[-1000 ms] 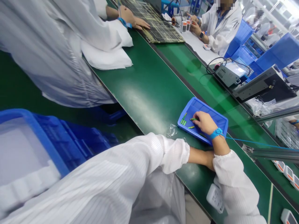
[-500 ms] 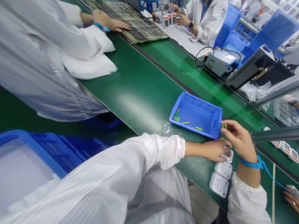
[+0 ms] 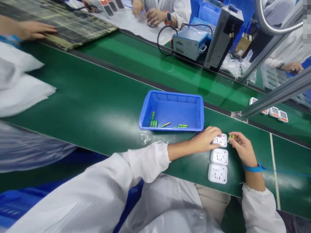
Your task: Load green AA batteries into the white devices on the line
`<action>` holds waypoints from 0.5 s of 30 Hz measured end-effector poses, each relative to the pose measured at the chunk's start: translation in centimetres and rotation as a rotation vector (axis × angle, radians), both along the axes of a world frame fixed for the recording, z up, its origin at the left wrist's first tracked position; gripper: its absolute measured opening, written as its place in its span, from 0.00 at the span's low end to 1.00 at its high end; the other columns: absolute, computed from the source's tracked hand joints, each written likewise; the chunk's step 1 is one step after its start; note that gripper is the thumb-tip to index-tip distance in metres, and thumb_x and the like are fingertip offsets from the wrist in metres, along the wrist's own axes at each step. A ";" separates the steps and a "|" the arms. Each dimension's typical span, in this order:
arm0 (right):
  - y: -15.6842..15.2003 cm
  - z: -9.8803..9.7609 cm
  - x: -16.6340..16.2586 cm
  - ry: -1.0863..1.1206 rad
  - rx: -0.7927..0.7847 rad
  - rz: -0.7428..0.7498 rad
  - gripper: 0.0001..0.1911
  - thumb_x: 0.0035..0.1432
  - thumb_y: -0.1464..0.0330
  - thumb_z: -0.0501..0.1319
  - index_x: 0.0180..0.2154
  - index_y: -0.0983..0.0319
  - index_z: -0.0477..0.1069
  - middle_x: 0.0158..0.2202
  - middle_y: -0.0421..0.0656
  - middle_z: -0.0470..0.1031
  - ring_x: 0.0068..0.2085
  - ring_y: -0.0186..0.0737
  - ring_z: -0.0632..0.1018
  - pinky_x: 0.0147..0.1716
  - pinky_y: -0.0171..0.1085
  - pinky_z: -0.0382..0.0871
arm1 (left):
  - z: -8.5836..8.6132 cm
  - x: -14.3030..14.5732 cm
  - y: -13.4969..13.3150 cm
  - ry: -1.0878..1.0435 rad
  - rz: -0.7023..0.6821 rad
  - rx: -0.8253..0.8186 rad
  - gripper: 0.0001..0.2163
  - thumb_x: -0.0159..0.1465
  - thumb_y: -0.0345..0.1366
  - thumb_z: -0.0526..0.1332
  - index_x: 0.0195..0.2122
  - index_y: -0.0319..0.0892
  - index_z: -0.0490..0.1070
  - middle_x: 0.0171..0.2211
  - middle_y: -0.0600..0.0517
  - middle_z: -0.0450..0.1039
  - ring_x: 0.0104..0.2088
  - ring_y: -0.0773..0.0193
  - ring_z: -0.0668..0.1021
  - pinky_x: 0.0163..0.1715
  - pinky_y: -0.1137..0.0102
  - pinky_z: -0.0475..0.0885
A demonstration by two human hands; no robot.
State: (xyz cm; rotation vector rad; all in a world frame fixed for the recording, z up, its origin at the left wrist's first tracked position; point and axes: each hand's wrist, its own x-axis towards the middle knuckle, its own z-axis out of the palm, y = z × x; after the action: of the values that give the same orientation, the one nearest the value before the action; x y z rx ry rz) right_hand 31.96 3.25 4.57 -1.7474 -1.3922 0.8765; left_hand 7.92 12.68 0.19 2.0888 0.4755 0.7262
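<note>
Three white devices lie face down in a row on the green belt near me. My left hand (image 3: 205,139) rests on the farthest white device (image 3: 221,140), fingers curled over its left side. My right hand (image 3: 240,148), with a blue wrist strap, pinches a small green battery (image 3: 231,137) right at that device's right edge. The middle device (image 3: 219,156) and the nearest device (image 3: 217,173) lie untouched, their open battery bays up. A shallow blue tray (image 3: 194,100) just beyond my left hand holds several loose green batteries (image 3: 153,121).
Other people in white coats work at the left and across the belt; one hand (image 3: 34,29) lies on a dark board. A blue box instrument (image 3: 189,45) and a dark monitor stand at the back. More small devices (image 3: 274,111) sit beyond a metal rail at right.
My right hand left the blue tray with a green battery and came down beside the farthest white device. My left hand settled on that device. The view swung right.
</note>
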 end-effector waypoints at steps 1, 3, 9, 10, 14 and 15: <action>0.1 0.1 -0.2 -0.013 0.012 -0.002 0.20 0.67 0.52 0.71 0.51 0.59 0.81 0.32 0.39 0.76 0.31 0.39 0.75 0.34 0.39 0.71 | 0.0 -0.1 0.0 0.006 -0.002 0.004 0.15 0.70 0.36 0.72 0.55 0.43 0.73 0.58 0.42 0.77 0.62 0.49 0.76 0.65 0.58 0.70; 0.3 0.2 -0.5 -0.040 0.036 -0.008 0.19 0.68 0.52 0.70 0.51 0.59 0.81 0.33 0.39 0.77 0.32 0.39 0.75 0.35 0.39 0.72 | 0.1 -0.2 0.0 0.013 -0.004 0.013 0.15 0.71 0.35 0.71 0.55 0.43 0.73 0.59 0.42 0.76 0.62 0.49 0.76 0.65 0.58 0.70; 0.1 0.5 -1.4 -0.160 0.073 0.045 0.15 0.71 0.55 0.67 0.51 0.57 0.82 0.36 0.41 0.79 0.32 0.40 0.76 0.34 0.38 0.73 | 0.4 -0.4 0.1 0.035 -0.030 0.036 0.14 0.71 0.38 0.71 0.55 0.43 0.74 0.60 0.42 0.76 0.61 0.48 0.76 0.64 0.56 0.72; 0.0 0.6 -1.5 -0.182 0.083 0.064 0.15 0.72 0.55 0.67 0.51 0.57 0.82 0.36 0.41 0.79 0.33 0.40 0.76 0.34 0.38 0.73 | 0.4 -0.5 0.1 0.038 -0.037 0.042 0.14 0.71 0.38 0.72 0.54 0.43 0.75 0.60 0.42 0.76 0.61 0.48 0.77 0.64 0.56 0.72; -0.4 0.8 -1.6 -0.263 0.114 0.129 0.12 0.74 0.59 0.65 0.52 0.56 0.83 0.41 0.43 0.78 0.35 0.41 0.77 0.36 0.40 0.74 | 0.4 -0.4 0.1 0.044 -0.029 0.052 0.14 0.71 0.39 0.73 0.54 0.43 0.75 0.59 0.42 0.76 0.60 0.49 0.78 0.63 0.56 0.73; -0.4 0.7 -1.6 -0.278 0.115 0.135 0.12 0.74 0.60 0.65 0.53 0.56 0.82 0.41 0.43 0.78 0.36 0.42 0.77 0.37 0.40 0.74 | 0.3 -0.4 0.0 0.047 -0.020 0.052 0.14 0.71 0.39 0.73 0.54 0.44 0.75 0.59 0.43 0.76 0.60 0.49 0.78 0.63 0.56 0.73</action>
State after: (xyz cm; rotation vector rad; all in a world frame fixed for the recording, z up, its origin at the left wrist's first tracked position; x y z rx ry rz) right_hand 30.41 2.84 5.29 -1.7519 -1.7227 0.6247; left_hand 7.51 12.71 0.51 2.1602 0.4655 0.6854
